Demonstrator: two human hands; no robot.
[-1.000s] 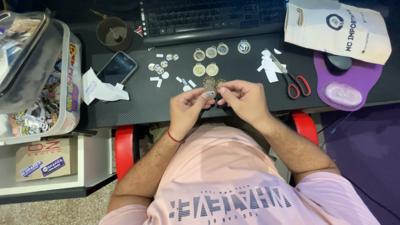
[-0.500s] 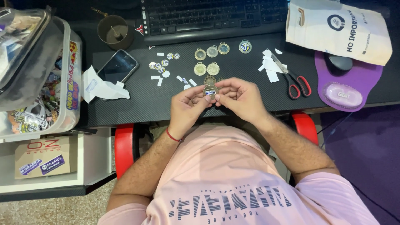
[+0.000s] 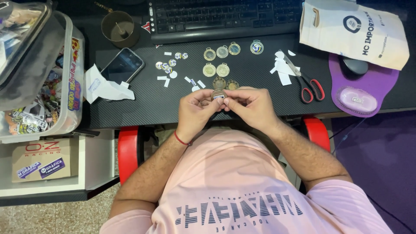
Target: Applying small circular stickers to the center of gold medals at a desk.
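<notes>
Both my hands meet at the desk's near edge over a small round bronze medal (image 3: 218,94). My left hand (image 3: 196,109) pinches its left side, and my right hand (image 3: 252,106) presses fingertips on its face, where a small sticker shows. Just beyond my fingers lie two more bronze medals (image 3: 225,84). Farther back sit several gold and silver medals (image 3: 216,69), one (image 3: 256,47) with a blue and white centre. Small round stickers (image 3: 168,66) and white paper scraps (image 3: 166,79) lie to their left.
Red-handled scissors (image 3: 307,83) and cut paper (image 3: 282,71) lie right of the medals. A keyboard (image 3: 225,17), phone (image 3: 123,66), brown cup (image 3: 117,27), white bag (image 3: 355,30), mouse (image 3: 355,66) on a purple pad (image 3: 362,96), and a clear sticker bin (image 3: 52,86) ring the black desk (image 3: 143,108).
My hands have stayed together at the desk edge, with only slight finger movement on the medal; the view has shifted a little.
</notes>
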